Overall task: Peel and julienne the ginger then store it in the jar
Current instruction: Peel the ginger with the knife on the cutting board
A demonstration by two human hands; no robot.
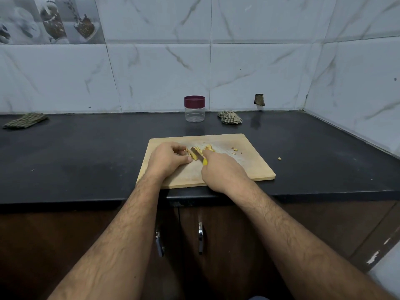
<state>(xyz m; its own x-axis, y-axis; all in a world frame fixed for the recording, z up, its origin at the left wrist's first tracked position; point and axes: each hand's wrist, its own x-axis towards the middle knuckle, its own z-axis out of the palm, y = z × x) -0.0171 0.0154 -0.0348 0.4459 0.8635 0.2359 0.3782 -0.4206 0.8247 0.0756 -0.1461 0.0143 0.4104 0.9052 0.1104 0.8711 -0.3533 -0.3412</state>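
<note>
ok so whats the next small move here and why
Probably press the knife down through the ginger for another thin cut. The right hand grips the yellow handle with the blade lying across the piece, the left hand pins it on the cutting board, and the jar stands capped and empty.

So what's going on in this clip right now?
A person is cutting ginger on a wooden cutting board at a dark counter. The left hand steadies the ginger while the right hand grips a yellow-handled knife, blade laid across the pieces. A few scraps lie on the board and one on the counter. The jar stands behind the board with its maroon lid on and looks empty.
</note>
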